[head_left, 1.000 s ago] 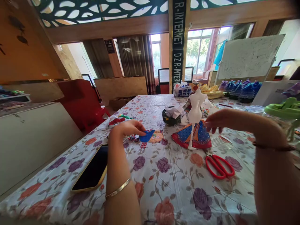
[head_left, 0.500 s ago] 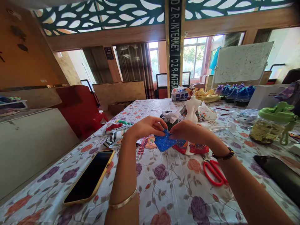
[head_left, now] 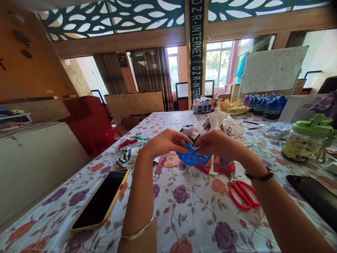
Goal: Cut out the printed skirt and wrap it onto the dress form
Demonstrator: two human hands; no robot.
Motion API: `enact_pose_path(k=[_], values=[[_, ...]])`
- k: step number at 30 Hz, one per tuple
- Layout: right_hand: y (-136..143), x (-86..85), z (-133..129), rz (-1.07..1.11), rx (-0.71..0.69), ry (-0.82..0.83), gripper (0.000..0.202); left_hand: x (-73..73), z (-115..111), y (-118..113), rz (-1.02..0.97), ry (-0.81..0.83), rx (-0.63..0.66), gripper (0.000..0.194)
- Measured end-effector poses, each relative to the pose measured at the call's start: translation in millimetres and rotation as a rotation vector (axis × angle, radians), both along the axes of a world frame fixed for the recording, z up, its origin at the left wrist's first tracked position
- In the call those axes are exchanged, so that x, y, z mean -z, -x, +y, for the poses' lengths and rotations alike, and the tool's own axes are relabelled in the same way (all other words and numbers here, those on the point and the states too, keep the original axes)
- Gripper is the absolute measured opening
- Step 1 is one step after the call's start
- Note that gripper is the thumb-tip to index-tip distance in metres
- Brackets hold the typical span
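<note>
– What is the left hand (head_left: 168, 142) doing?

– It pinches the upper edge of a blue dotted cloth (head_left: 191, 159) between thumb and fingers. The right hand (head_left: 217, 142) grips the same edge just beside it, also with its fingertips closed.

– So where exactly is the cloth?

– Between the two hands and hanging a little below them, above the table (head_left: 184, 218). I can't tell whether its lower edge touches anything.

– What's right behind the hands?

– A small white dress form (head_left: 216, 117) stands beyond the right hand, which hides its middle. A bundle of white and dark material (head_left: 193, 130) sits behind the gap between the hands.

– And close under them?

– A red and blue patterned piece (head_left: 226, 166) lies below the right hand, partly covered from view by the blue cloth. An orange patterned piece (head_left: 170, 160) with red strips lies below the left hand.

– Anything nearer the wearer?

– Red-handled scissors (head_left: 243, 195) lie below the right hand, next to that forearm. A phone in a yellow case (head_left: 101, 200) lies to the left of the left forearm, and a striped cloth (head_left: 129, 155) is just left of the left hand.

– What about farther right?

– Well apart from the right hand there's a clear jar with a green lid (head_left: 300, 146), and a black flat object (head_left: 313, 196) nearer the wearer.

– Anything on the wrists?

– A metal bangle (head_left: 138, 230) on the left forearm and a beaded bracelet (head_left: 260, 174) on the right wrist.
</note>
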State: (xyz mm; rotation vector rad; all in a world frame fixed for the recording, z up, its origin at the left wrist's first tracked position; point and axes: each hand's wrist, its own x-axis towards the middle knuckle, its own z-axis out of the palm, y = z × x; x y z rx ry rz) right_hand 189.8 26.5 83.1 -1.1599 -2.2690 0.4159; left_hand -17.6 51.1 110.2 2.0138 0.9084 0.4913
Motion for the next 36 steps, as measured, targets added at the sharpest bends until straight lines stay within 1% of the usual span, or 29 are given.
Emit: enact_pose_path(k=[4, 9, 13, 19, 25, 28, 31, 33, 36], values=[[-2, -1.7, -2, -0.032, 0.008, -0.027, 0.011, 2.1, 3, 1, 0.001, 0.011, 0.009, 0.026], [-1, -6.6, -5, -0.076, 0.010, -0.033, 0.014, 4.8, 6, 1, 0.015, -0.031, 0.011, 0.018], [-1, -8.8, -7, -0.103, -0.021, -0.053, 0.013, 4.1, 5, -1, 0.023, -0.014, 0.014, 0.020], [-4, -10.3, -7, -0.148, -0.029, -0.097, 0.010, 5.3, 6, -3, 0.018, -0.016, 0.030, 0.020], [-4, -11.4, -8, -0.129, -0.014, -0.061, 0.021, 7.9, 9, -4, 0.034, -0.106, -0.002, 0.023], [-5, -9.5, -6, -0.099, -0.019, -0.053, 0.015, 6.7, 7, -5, 0.048, -0.113, -0.015, 0.025], [-7, -8.6, -4, -0.073, -0.027, -0.075, 0.010, 3.7, 3, -6, 0.032, -0.062, 0.004, 0.028], [-8, -8.7, -3, -0.061, -0.025, -0.076, 0.011, 3.0, 2, -5, -0.018, 0.015, 0.030, 0.031], [-11, -7.8, -2, -0.031, -0.053, -0.064, 0.012, 8.4, 7, -4, -0.149, 0.153, 0.003, 0.042]])
